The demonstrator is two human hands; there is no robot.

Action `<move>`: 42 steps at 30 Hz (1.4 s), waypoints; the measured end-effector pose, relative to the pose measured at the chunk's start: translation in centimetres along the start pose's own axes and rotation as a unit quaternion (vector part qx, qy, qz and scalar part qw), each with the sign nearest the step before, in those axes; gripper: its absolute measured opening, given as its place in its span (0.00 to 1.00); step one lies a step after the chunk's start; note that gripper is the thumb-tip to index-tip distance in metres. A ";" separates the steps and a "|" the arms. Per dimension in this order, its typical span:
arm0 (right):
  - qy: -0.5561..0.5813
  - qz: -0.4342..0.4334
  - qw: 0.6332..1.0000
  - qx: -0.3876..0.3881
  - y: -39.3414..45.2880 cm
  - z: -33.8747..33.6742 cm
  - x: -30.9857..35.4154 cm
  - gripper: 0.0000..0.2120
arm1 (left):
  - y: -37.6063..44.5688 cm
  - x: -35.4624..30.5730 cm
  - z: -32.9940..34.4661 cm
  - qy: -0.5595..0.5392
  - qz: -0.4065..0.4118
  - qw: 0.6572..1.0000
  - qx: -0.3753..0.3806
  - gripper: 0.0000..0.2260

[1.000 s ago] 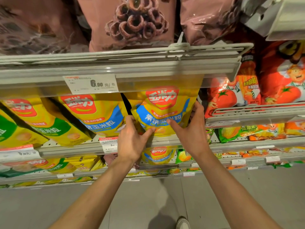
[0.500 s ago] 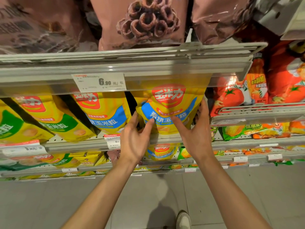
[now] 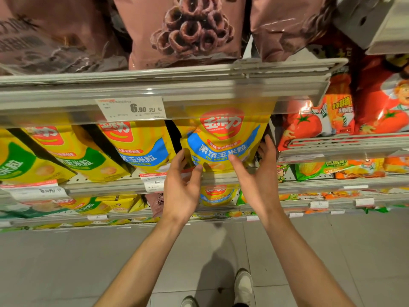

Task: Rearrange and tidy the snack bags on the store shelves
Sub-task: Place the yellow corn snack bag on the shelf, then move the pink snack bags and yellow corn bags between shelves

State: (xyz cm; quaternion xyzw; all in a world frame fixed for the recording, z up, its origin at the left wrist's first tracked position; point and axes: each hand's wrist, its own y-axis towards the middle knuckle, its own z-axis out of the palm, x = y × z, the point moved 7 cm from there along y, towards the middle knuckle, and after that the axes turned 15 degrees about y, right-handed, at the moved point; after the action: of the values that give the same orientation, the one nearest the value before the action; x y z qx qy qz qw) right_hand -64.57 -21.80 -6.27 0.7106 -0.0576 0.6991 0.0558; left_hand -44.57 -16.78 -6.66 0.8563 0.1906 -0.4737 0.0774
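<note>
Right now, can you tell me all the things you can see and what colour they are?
Ring snack bags: three, pinkish brown, top shelf.
Price tag: one, white, reads 6.90, top shelf rail.
Blue-banded corn bag: one, yellow, middle shelf, between both hands.
Second blue-banded corn bag: one, yellow, to its left.
Green-banded corn bags: two, yellow, further left.
Tomato snack bags: at least two, red, right section.
Floor: grey tiles, below.
Shoes: two, white, bottom.
Left hand: fingers straight, against bag's lower left.
Right hand: fingers straight, against bag's right side.
</note>
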 end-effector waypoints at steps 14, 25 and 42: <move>-0.073 0.083 0.991 0.082 -4.6 -2.6 0.9 0.31 | -5.2 -1.9 -4.5 0.097 -0.055 0.992 0.067 0.11; -0.088 0.087 0.983 0.137 -11.0 1.8 1.8 0.17 | -9.1 1.5 -13.9 0.107 -0.069 0.991 0.049 0.11; -0.124 0.153 0.978 0.065 -25.7 18.1 0.9 0.15 | -6.8 16.4 -30.7 0.087 -0.031 0.984 0.151 0.09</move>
State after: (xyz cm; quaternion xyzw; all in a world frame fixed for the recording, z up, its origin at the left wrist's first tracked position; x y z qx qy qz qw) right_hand -42.55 0.69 -5.66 0.7769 -0.1263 0.6077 -0.1056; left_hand -15.45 3.20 -3.62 0.8897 0.1491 -0.4231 -0.0845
